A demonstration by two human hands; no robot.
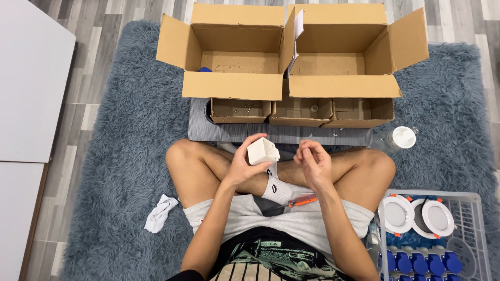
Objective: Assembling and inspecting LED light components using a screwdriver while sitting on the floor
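Sitting cross-legged, both forearms reaching forward over the lap. Left hand [245, 164] is raised with fingers wrapped around something, palm turned inward. Right hand [314, 162] sits beside it, fingers loosely curled, pinching together.

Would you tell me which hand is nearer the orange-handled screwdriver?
Right. The right hand hangs just above the screwdriver; the left hand holds a white box farther off.

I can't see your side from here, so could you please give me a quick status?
Left hand holds small white box. Right hand curled beside it, contents hidden. Screwdriver lies on lap.
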